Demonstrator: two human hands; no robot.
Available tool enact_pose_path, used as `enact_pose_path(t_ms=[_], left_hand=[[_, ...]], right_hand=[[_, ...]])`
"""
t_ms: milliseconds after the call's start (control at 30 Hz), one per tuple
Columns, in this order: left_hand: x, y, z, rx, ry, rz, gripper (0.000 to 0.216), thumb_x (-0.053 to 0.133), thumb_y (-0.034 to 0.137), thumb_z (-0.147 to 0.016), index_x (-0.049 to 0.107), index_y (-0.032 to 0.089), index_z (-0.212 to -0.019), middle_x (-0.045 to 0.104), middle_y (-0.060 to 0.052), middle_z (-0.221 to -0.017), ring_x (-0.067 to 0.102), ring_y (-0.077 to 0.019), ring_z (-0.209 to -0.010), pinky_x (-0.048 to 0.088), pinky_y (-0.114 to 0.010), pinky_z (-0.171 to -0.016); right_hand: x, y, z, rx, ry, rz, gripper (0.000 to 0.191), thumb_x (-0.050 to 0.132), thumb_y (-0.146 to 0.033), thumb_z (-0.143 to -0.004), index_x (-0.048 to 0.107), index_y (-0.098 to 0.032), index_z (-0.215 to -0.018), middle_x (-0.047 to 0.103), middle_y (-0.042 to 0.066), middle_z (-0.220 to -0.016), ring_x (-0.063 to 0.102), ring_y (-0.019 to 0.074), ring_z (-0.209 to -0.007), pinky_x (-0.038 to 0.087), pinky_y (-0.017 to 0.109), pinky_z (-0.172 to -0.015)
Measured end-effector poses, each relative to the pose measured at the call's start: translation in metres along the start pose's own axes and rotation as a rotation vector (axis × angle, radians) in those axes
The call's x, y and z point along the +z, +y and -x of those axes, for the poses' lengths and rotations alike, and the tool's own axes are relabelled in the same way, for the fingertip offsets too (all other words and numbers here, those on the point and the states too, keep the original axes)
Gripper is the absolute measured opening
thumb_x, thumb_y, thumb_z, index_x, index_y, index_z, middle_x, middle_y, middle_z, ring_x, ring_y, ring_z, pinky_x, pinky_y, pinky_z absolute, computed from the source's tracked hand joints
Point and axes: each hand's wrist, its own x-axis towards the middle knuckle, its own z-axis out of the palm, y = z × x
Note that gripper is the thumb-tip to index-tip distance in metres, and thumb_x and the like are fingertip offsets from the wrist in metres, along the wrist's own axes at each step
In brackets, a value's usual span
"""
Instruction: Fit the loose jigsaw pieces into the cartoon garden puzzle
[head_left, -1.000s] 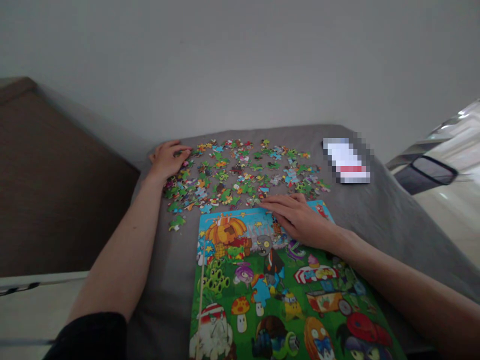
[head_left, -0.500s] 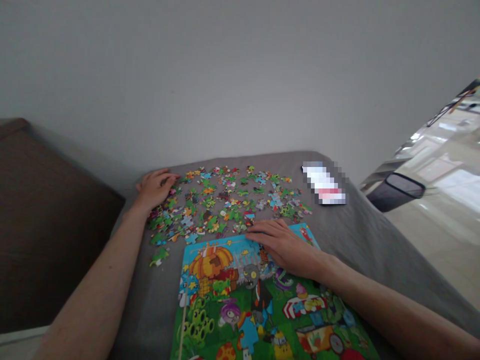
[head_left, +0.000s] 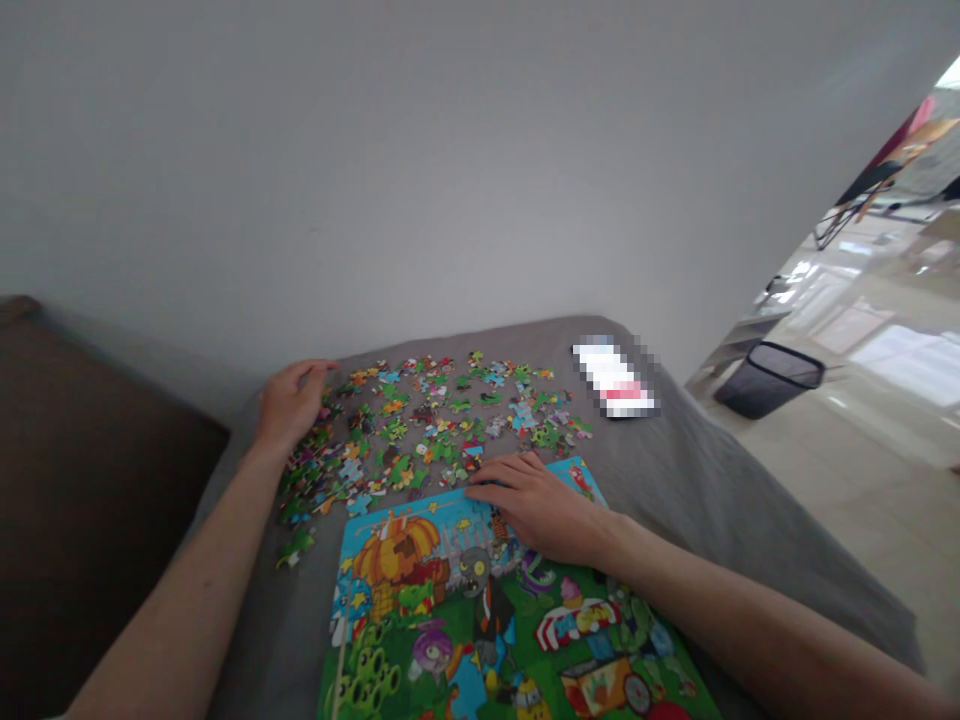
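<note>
Head view | left hand (head_left: 289,402) curled on pieces (head_left: 442,425), grasp unclear | right hand (head_left: 536,505) flat on board (head_left: 420,600) | risk: a sweep may push edge pieces off cloth (head_left: 675,470).

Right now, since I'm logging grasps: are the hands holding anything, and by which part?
Nothing is visibly held. The right hand lies flat on the puzzle board; the left hand touches loose puzzle pieces.

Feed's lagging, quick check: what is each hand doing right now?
Left hand: open, touching the loose puzzle pieces.
Right hand: open, flat on the picture board.
</note>
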Motion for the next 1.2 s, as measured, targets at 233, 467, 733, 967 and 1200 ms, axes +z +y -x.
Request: enact_pose_path(t_ms=[233,467,733,967,1200], left_hand=[[0.011,0.042,0.015,0.112,-0.079,0.045,0.037,0.044,0.045,-0.091,0.074,0.026,-0.102,0.073,-0.002,-0.112,0.063,-0.0279,-0.111,0.04,-0.045,-0.106],[0.037,0.113,0.018,0.407,-0.378,-0.181,0.035,0.045,0.038,-0.094,0.068,0.027,-0.117,0.066,-0.005,-0.13,0.056,-0.0273,-0.123,0.036,-0.045,-0.105],[0.102,0.196,0.002,0.485,-0.468,-0.345,0.042,0.059,0.049,-0.091,0.067,0.024,-0.123,0.065,-0.011,-0.13,0.057,-0.0311,-0.121,0.037,-0.044,-0.1],[0.096,0.184,-0.003,0.417,-0.42,-0.364,0.042,0.054,0.052,-0.092,0.07,0.024,-0.12,0.069,-0.008,-0.125,0.06,-0.0297,-0.118,0.036,-0.045,-0.102],[0.051,0.135,-0.019,0.401,-0.574,-0.386,0.04,0.065,0.038,-0.083,0.072,0.022,-0.119,0.073,-0.007,-0.117,0.067,-0.0278,-0.107,0.049,-0.035,-0.09]], right_hand=[[0.004,0.004,-0.001,-0.016,0.03,0.005,0.039,0.052,-0.009,-0.093,0.059,-0.021,-0.13,0.061,0.006,-0.132,0.048,0.0205,-0.125,0.037,0.038,-0.103],[0.006,0.005,-0.001,-0.03,0.047,0.017,0.039,0.053,-0.01,-0.092,0.059,-0.021,-0.13,0.062,0.007,-0.131,0.05,0.0217,-0.121,0.038,0.039,-0.1],[0.008,0.007,-0.002,-0.025,0.066,0.009,0.038,0.051,-0.01,-0.093,0.062,-0.021,-0.127,0.064,0.006,-0.128,0.052,0.0224,-0.119,0.037,0.039,-0.1],[0.003,0.006,-0.002,-0.034,0.054,-0.005,0.036,0.05,-0.011,-0.094,0.063,-0.02,-0.127,0.065,0.006,-0.128,0.054,0.023,-0.117,0.038,0.039,-0.094],[0.005,0.004,-0.002,-0.026,0.068,-0.007,0.034,0.051,-0.013,-0.094,0.063,-0.02,-0.125,0.065,0.006,-0.127,0.054,0.0234,-0.116,0.038,0.039,-0.095]])
